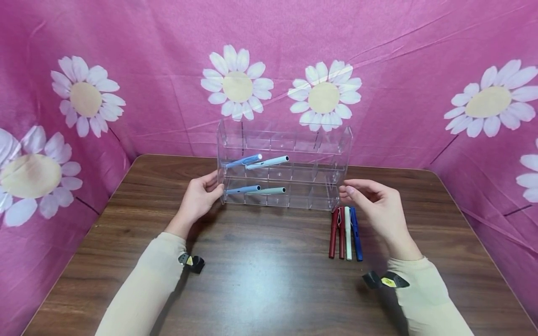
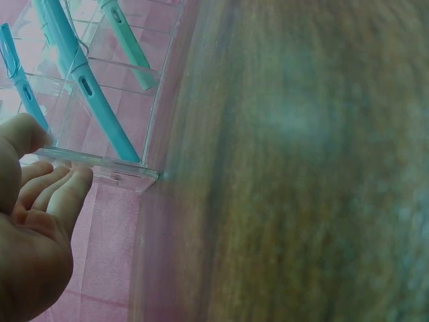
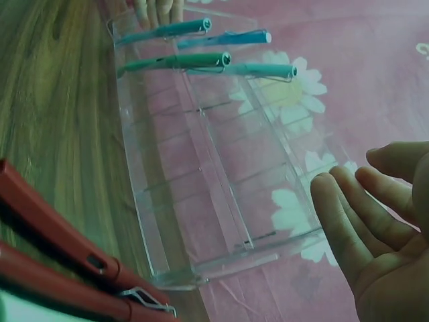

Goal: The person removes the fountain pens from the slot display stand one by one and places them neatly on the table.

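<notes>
A clear acrylic pen rack (image 1: 279, 205) with tiered compartments stands at the table's back. My left hand (image 1: 201, 196) grips its left side panel, the thumb on one face and the fingers on the other, as the left wrist view shows. In the middle tier lean a blue pen (image 1: 243, 161) and a light blue pen (image 1: 269, 162). Below them are another blue pen (image 1: 244, 190) and a green pen (image 1: 272, 191). My right hand (image 1: 378, 205) is beside the rack's right end, holding nothing, its fingers loosely extended near the panel (image 3: 298, 238).
Two red pens (image 1: 334, 233), a pale green pen (image 1: 348, 235) and a dark blue pen (image 1: 357, 235) lie side by side on the wooden table (image 1: 260, 289), by the rack's front right corner. A pink cloth (image 1: 168, 93) with daisies hangs behind.
</notes>
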A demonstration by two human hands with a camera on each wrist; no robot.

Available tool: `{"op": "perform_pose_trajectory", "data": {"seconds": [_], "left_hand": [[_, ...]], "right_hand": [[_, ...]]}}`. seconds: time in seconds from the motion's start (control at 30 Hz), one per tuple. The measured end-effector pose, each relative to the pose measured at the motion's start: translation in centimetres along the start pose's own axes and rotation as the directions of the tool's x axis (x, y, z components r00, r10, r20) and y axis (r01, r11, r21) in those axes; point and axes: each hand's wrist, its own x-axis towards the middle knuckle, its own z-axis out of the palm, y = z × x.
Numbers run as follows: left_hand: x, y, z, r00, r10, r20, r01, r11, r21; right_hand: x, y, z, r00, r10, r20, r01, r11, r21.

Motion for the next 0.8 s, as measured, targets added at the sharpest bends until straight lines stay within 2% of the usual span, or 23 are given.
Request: {"op": "perform_pose_trajectory", "data": {"seconds": [0.33, 0.8], "left_hand": [[-0.1, 0.0, 0.0, 1.000, -0.009, 0.003, 0.009, 1.000, 0.003], [0.1, 0.0, 0.1, 1.000, -0.002, 0.000, 0.002, 1.000, -0.001]], "right_hand": [[0.4, 0.5, 1.6, 0.999, -0.013, 0.031, 0.012, 1.000, 0.021], [1.4, 0.7, 3.5, 0.998, -0.011, 0.066, 0.011, 1.000, 0.000]]}}
